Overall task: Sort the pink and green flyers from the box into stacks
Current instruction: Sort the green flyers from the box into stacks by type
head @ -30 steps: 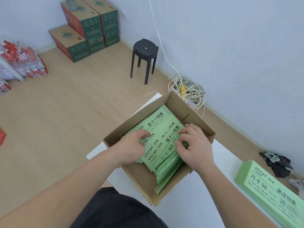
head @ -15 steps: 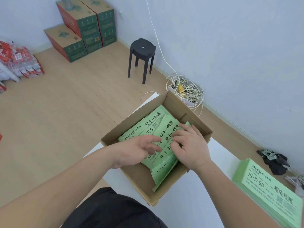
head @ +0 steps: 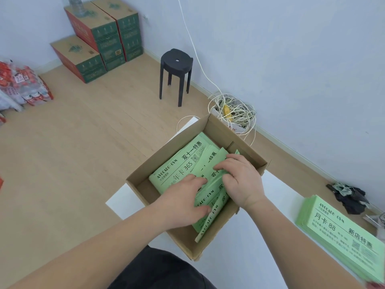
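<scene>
The green flyers (head: 181, 165) are lying jumbled in the box (head: 210, 245) at the counter's (head: 239, 257) 11 o'clock corner. This looks like the gathering step: the right hand (head: 241, 180) is curling its grip round a bundle's edge, while the left hand (head: 181, 205) is pressing down, grip wide. Lifting toward the green stack (head: 341, 232) at 3 o'clock probably calls for squaring the bundle first. Half a second ago the left fingers were hovering.

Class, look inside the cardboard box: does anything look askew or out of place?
The green paper flyers in the brown cardboard box lie fanned at differing angles, some tipped on edge, unlike the squared green flyer stack beside it.
</scene>
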The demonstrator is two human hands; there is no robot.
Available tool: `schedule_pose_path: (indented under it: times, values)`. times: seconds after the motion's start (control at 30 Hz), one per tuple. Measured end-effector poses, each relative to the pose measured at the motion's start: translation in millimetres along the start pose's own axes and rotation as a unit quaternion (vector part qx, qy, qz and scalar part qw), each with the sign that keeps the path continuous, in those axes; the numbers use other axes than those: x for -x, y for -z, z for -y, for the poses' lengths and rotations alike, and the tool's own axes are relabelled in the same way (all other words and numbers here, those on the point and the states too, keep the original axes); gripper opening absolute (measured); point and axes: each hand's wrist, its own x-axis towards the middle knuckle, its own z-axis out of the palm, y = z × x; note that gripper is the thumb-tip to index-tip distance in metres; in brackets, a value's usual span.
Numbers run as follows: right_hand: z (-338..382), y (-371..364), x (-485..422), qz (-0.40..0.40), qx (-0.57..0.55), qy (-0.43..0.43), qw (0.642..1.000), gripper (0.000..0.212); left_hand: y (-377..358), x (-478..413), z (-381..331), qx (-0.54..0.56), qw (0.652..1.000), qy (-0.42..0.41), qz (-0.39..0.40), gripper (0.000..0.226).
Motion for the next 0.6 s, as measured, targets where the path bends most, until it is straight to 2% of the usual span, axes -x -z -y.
schedule_pose_path:
  times: [0.17,0.23,0.27,0.37,0.43,0.53,0.6]
  values:
    - [2.2,26.5,-7.0,0.154,-0.049,-0.021,0.987,0.058,-1.2,7.9,-5.9,0.052,0.997,0.030,-0.041,0.085]
    - [2.2,36.9,-8.7,0.203,0.005,-0.007,0.979,0.065,-1.2,9.1,-7.1,-0.003,1.000,0.020,-0.019,0.088]
    - [3.7,40.5,-9.0,0.219,0.033,-0.001,0.975,0.068,-2.4,8.4,-6.9,-0.032,0.999,0.017,-0.013,0.083]
    - [11.1,45.4,-7.7,0.239,0.070,0.000,0.968,0.073,-3.9,4.0,-7.9,-0.038,0.999,0.022,-0.022,0.057]
    - [12.2,43.8,-6.8,0.247,0.103,0.011,0.964,0.071,-3.3,5.1,-9.5,-0.005,0.999,0.023,-0.028,0.054]
    - [13.8,38.6,-9.7,0.238,0.181,0.032,0.954,0.057,-5.5,8.3,-8.3,-0.038,0.999,0.004,-0.018,0.061]
    - [17.6,34.4,-11.8,0.221,0.226,0.045,0.948,0.043,-6.7,6.3,-5.1,-0.040,0.999,0.001,0.000,0.051]
